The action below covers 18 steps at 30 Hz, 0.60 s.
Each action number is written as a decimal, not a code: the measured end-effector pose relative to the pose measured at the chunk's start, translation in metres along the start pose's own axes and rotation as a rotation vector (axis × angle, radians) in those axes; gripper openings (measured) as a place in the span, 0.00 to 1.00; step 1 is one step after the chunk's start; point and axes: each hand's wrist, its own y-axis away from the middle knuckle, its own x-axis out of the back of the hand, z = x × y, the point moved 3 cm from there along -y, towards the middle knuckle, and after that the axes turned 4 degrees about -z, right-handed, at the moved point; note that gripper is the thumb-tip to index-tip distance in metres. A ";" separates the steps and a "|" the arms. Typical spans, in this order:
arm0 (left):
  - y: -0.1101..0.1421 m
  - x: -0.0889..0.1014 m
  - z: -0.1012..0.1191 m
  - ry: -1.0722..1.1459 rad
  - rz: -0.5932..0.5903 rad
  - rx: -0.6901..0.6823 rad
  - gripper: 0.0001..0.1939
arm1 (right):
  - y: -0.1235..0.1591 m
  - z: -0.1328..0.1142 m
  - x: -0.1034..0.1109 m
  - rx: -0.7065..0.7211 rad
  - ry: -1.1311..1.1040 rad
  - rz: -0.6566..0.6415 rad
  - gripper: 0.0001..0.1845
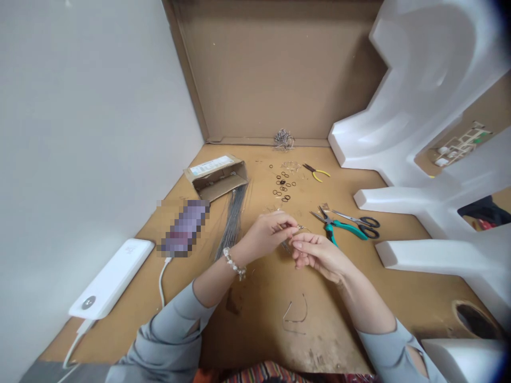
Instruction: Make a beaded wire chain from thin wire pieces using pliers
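Observation:
My left hand (265, 236) pinches a small piece of thin wire (303, 227) between thumb and fingertips. Its curled end pokes out past them to the right. Close against it, my right hand (325, 258) is closed too, thumb and forefinger pinched at the same wire; the exact grip is hidden. Below the hands, bent pieces of wire (295, 321) lie on the table (263, 340). A bundle of long straight grey wires (233, 221) rests to the left of my left hand. Just beyond my right hand are teal-handled pliers (347, 229) and black-handled scissors (369, 221).
Farther back lie several dark rings (283, 189), yellow-handled pliers (321, 174) and a heap of small metal pieces (283, 139). An open cardboard box (219, 178), a phone (186, 226) and a white power bank (112, 276) with cables stand left. White foam (419, 255) borders the right.

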 end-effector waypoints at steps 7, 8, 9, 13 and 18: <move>0.000 -0.002 -0.005 0.379 0.058 0.140 0.06 | 0.000 0.000 -0.007 0.154 0.014 0.033 0.10; 0.000 -0.003 -0.006 0.429 0.064 0.161 0.07 | 0.000 -0.001 -0.008 0.162 0.015 0.036 0.10; 0.000 -0.004 -0.007 0.467 0.070 0.176 0.08 | 0.000 -0.001 -0.008 0.163 0.016 0.035 0.10; -0.002 -0.004 -0.009 0.523 0.058 0.188 0.10 | 0.001 -0.003 -0.007 0.158 0.017 0.044 0.11; -0.002 0.015 -0.008 0.307 -0.053 0.194 0.12 | 0.005 -0.014 0.003 0.258 0.170 0.276 0.12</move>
